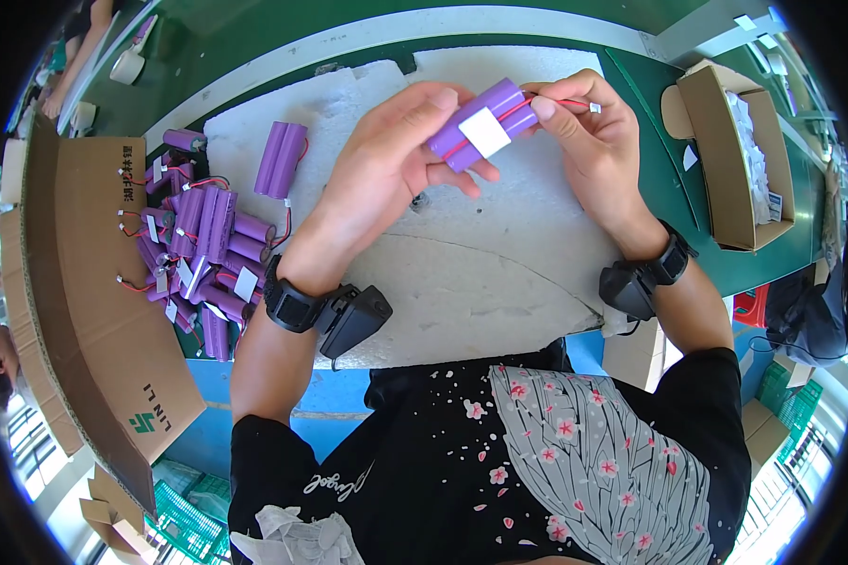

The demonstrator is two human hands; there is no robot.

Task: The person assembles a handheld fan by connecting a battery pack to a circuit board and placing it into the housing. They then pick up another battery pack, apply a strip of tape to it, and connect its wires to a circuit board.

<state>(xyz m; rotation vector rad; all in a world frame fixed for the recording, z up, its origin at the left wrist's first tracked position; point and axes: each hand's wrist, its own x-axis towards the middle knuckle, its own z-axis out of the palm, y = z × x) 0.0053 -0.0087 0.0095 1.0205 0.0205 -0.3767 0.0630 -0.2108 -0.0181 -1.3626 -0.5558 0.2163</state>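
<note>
A purple battery pack (pixel 513 118) with a white label on its side is held up over the white foam board (pixel 481 254). My left hand (pixel 400 141) grips its left end between thumb and fingers. At the other end, my right hand (pixel 594 141) pinches the red and black wires, whose small white plug pokes out past the fingers. To the left of my left hand, another purple battery pack (pixel 280 160) lies on the board, its wire trailing toward me. A heap of similar packs (pixel 203 226) with labels and leads lies farther left.
A large open cardboard box (pixel 113 282) stands at the left beside the heap. At the right, a smaller cardboard box (pixel 725 141) holds white pieces. The green table (pixel 660 141) shows around the foam. Another person's arm (pixel 89 56) is at the far left.
</note>
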